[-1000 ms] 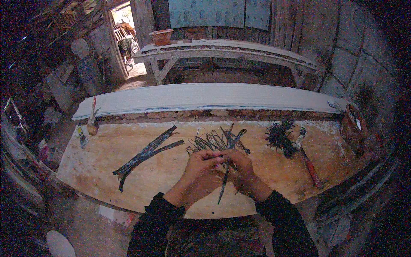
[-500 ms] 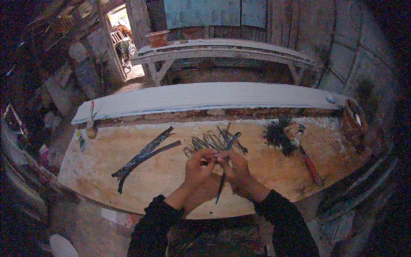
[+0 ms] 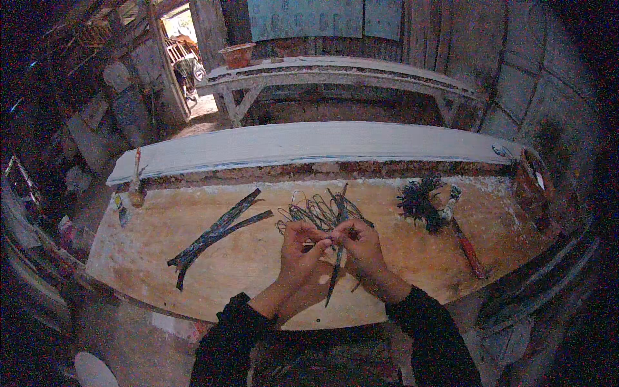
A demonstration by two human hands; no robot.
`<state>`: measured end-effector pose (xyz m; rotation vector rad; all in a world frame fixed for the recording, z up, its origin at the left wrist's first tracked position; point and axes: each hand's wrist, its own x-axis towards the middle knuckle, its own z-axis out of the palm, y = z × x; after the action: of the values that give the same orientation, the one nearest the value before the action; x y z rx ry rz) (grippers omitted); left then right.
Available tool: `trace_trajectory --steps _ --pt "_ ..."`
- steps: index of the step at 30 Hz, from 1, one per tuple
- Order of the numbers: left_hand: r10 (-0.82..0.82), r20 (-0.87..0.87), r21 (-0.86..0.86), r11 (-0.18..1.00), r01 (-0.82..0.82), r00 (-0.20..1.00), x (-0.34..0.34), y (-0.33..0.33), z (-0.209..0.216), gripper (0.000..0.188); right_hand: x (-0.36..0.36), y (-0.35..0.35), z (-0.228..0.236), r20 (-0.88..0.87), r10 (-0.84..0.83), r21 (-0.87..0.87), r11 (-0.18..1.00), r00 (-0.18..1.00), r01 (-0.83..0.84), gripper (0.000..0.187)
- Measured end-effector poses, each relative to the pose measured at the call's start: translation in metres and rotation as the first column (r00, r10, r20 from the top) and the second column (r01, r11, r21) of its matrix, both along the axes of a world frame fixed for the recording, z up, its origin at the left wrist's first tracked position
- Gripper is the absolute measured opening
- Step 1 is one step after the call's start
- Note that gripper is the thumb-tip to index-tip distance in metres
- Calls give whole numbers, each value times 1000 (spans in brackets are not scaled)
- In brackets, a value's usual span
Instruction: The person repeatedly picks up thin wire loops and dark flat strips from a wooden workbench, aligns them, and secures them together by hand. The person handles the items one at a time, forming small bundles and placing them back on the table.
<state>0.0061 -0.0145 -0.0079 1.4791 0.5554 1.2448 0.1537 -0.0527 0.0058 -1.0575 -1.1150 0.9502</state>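
Observation:
My left hand [image 3: 303,251] and my right hand [image 3: 362,253] meet over the wooden board, thumbs and forefingers pinched together. Between them they grip a narrow dark strip [image 3: 334,280]. Its pointed lower end hangs toward me; the exact spot where the fingertips hold it is partly hidden. Just beyond my hands lies a heap of thin bent wire loops [image 3: 313,211], partly covered by my fingers. To the left, several flat dark strips [image 3: 219,233] lie crossed on the board. A bushy dark bundle [image 3: 419,203] rests to the right.
Beside the bundle lies a red-handled tool [image 3: 465,248] with a pale upper part. A brown container [image 3: 532,177] stands at the board's right end, a small brush-like tool [image 3: 137,187] at the left. A long white slab [image 3: 309,143] runs behind the wooden board [image 3: 155,258].
My right hand has shifted slightly right and its fingertips have turned at the pinch. The dark strip's upper part has moved, and a thin end now shows below my right hand.

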Motion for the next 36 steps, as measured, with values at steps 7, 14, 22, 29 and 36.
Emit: trace_trajectory --steps 7,14,22,29,36 --pt "19 31 -122 992 -15 999 -1 3 -1 42 -6 -8 6 67 -64 16 998 996 63 9" --pt "76 -29 91 993 -73 997 -1 4 -6 41 -9 -10 12 182 -103 108 991 978 84 10" --pt "187 -173 302 945 -129 967 -3 3 -12 40 -8 -11 9 434 -204 231 967 877 111 6" --pt "157 -160 239 964 -117 975 5 7 -11 45 -14 -7 1 306 -92 79 994 948 71 7" --pt "164 -202 187 974 -127 965 6 3 -5 44 -9 -1 -1 115 110 -144 985 987 -93 5"
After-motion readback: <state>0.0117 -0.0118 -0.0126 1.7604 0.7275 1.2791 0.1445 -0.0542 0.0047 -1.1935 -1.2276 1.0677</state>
